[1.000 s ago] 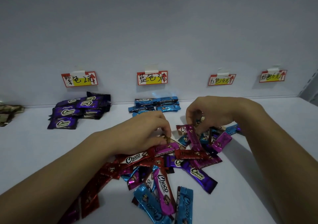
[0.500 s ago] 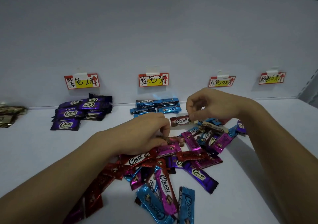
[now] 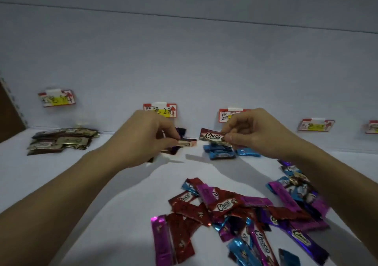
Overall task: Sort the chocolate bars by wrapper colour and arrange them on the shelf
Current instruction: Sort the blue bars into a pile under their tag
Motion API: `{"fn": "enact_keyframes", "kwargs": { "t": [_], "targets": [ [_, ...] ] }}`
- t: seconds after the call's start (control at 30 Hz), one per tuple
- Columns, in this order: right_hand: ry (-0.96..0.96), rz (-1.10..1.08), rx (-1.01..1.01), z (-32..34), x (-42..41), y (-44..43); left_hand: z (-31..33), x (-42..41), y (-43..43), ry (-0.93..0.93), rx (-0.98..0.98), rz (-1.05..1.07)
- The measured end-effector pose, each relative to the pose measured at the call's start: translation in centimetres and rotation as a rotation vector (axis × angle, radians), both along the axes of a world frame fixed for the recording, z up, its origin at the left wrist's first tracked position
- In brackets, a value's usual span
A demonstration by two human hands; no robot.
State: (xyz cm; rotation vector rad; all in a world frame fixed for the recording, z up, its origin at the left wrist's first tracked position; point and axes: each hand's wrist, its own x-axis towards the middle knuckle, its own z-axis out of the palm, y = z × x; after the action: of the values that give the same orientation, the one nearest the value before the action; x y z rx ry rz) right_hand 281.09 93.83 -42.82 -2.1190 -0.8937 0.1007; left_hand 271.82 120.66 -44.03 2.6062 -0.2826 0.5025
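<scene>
From the head camera, your right hand has its fingers pinched on the end of a brown bar, held over the blue pile at the back of the shelf; if you let go here it would likely land among the blue wrappers and spoil that group, since the brown and gold pile lies well apart toward the back left corner; getting there means crossing your left hand, so the two may well collide. That left hand's fingers are closed on a pale-ended bar just above the purple pile, which it mostly hides; motion blur makes the wrapper's colour unreadable, so check it before you drop it, or it may join the wrong group. The label cards on the back wall are partly covered by both hands, so you could easily misjudge a slot. The mixed heap sits near the front edge under your right forearm; a low sweep back could drag bars off the shelf or scatter them.
</scene>
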Motion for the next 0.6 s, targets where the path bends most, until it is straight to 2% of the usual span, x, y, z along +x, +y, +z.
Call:
{"fn": "enact_keyframes", "kwargs": {
  "t": [0.17,0.33,0.47,0.6],
  "targets": [
    [-0.323,-0.002,-0.189,-0.9,-0.7,12.7,-2.6,-3.8,13.9,-0.191,0.133,0.361],
    [-0.5,0.064,-0.181,-2.5,-2.2,25.3,-5.5,-7.8,23.3,-0.313,0.111,0.633],
    [-0.63,0.031,-0.235,-3.9,-3.3,32.7,-6.9,-7.7,25.8,-0.323,0.051,0.684],
    [-0.733,0.025,-0.384,-5.5,-3.6,36.5,-7.4,-7.2,26.5,-0.203,0.05,0.697]
  ]
}}
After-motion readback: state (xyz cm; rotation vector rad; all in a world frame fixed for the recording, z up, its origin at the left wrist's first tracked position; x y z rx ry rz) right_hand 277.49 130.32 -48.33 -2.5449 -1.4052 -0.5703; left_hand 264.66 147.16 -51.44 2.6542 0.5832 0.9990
